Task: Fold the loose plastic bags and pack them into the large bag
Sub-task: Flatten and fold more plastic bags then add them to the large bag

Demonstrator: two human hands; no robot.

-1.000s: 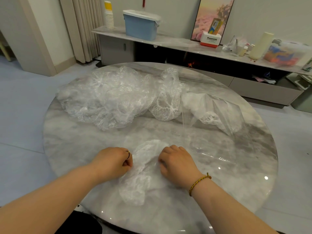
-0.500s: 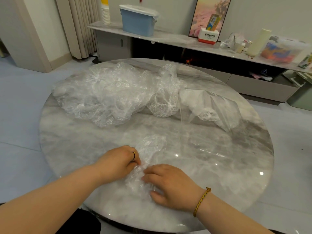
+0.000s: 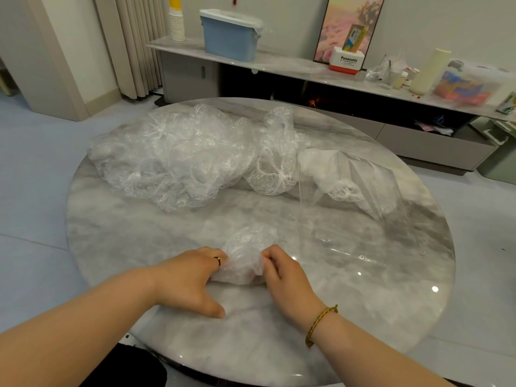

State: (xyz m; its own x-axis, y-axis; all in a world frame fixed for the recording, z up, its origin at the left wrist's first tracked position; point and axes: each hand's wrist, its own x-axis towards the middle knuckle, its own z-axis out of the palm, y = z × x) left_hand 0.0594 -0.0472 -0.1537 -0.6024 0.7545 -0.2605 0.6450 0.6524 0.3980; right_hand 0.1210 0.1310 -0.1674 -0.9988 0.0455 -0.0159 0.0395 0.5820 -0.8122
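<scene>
Head view: left hand and right hand pinch the near crumpled clear plastic bag; squeeze air out, crease flat.

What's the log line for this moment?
step: folding | left hand, right hand hold small bag | pile behind | large bag right

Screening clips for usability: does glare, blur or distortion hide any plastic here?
Head view: sharp, evenly lit; the left hand, right hand and small bag read clearly; small light glints on the glossy table; the clear large bag shows mostly by highlights and creases; wide-angle stretch at the edges.
</scene>
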